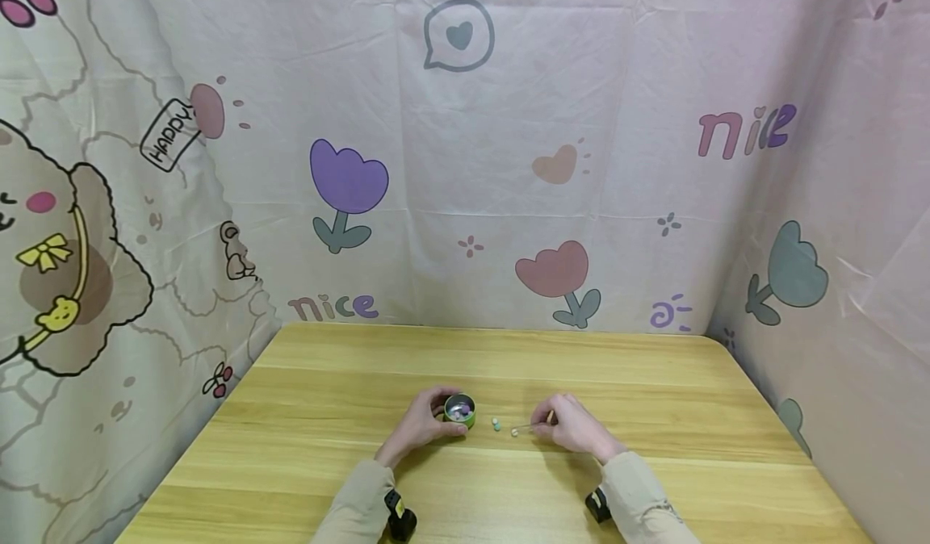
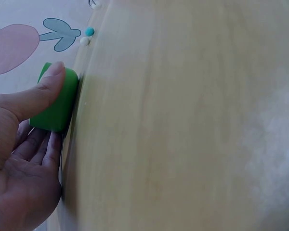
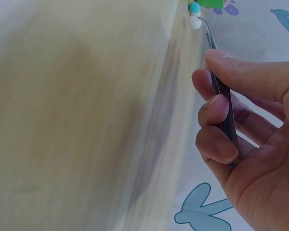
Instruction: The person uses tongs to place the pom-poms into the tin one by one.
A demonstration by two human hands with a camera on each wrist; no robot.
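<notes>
My left hand [image 1: 420, 424] grips a small round green container [image 1: 461, 425] on the table, thumb on the near side and fingers round the far side. Several purple and pale beads [image 1: 465, 409] lie inside it. My right hand [image 1: 574, 426] pinches dark tweezers [image 3: 212, 43] between thumb and fingers, their bent tips pointing left. Right at those tips is a white bead [image 3: 195, 24]. Between the container and the tweezers, a teal bead [image 2: 89, 31] and another white bead [image 2: 85, 41] sit close together on the table.
The wooden table [image 1: 349, 374] reaches back to a patterned cloth [image 1: 465, 165], which also hangs along the left and right sides. Black wrist cameras [image 1: 400, 516] are strapped at both beige sleeves [image 1: 639, 495].
</notes>
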